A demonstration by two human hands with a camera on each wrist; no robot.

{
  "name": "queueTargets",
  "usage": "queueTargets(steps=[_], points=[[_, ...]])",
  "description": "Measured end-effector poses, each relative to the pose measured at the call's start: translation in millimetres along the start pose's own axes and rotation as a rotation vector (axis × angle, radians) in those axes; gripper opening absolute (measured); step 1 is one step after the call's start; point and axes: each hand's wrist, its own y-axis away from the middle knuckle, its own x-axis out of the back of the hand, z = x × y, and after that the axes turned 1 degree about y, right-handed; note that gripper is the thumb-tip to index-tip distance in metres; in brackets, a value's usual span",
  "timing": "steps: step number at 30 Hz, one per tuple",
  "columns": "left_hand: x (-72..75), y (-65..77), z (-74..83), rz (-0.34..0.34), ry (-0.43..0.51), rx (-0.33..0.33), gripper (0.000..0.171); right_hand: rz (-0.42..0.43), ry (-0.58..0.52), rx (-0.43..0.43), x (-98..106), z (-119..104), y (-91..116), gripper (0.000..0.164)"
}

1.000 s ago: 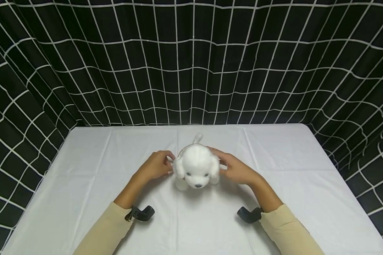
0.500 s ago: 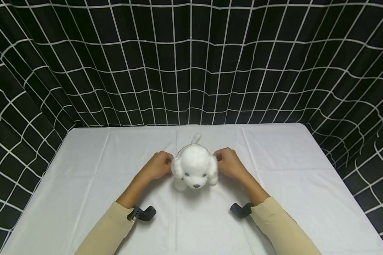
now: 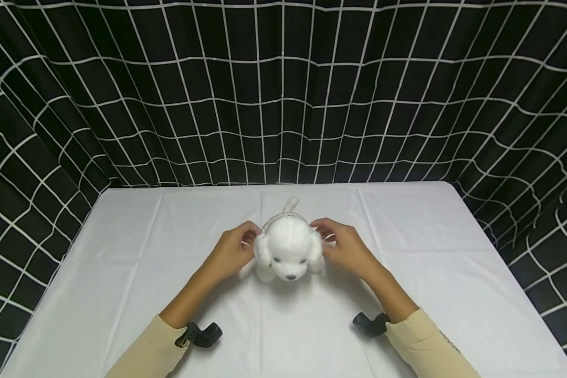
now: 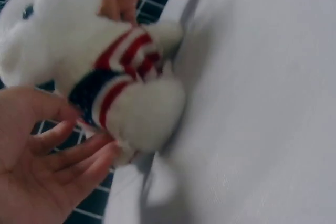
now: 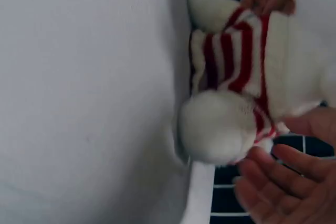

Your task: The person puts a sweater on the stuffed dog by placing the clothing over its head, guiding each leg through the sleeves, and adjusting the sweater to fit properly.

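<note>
A white plush dog (image 3: 289, 247) stands on the white-covered table, facing me, its tail up behind its head. It wears a knitted sweater (image 4: 142, 51) with red and white stripes and a dark blue part, seen in both wrist views. My left hand (image 3: 233, 251) is at the dog's side on the left, thumb tip at the blue part and loosely extended fingers by a foreleg. On the other side, my right hand (image 3: 347, 249) has its thumb near the dog's neck and its relaxed fingers beside the sweater's edge. The head hides most of the sweater from above.
A white cloth (image 3: 170, 226) with fold creases covers the table. Behind and at both sides hangs a black curtain (image 3: 274, 121) with a white grid. A black wrist device (image 3: 203, 334) sticks out from each sleeve over the cloth.
Both hands closed in at the dog's sides half a second ago; now their fingers have spread and loosened. The right forearm swung inward, then back out. The dog stays in place.
</note>
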Motion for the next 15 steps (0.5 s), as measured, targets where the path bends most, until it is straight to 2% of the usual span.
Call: queueTargets(steps=[3, 5, 12, 15], points=[[-4.9, 3.2, 3.0, -0.090, 0.041, 0.023, 0.041, -0.117, -0.025, 0.027, -0.6, -4.2, 2.9, 0.053], [-8.4, 3.8, 2.9, -0.119, 0.038, 0.027, 0.046, -0.149, -0.022, 0.042, -2.6, -5.1, 3.9, 0.060], [-19.1, 3.6, 1.1, -0.068, -0.004, -0.049, 0.060, -0.146, -0.013, 0.127, -10.3, -7.6, 5.6, 0.075], [-21.5, 3.0, 1.1, -0.054, -0.009, -0.069, 0.061, -0.144, -0.009, 0.114, -12.7, -9.8, 6.7, 0.065]])
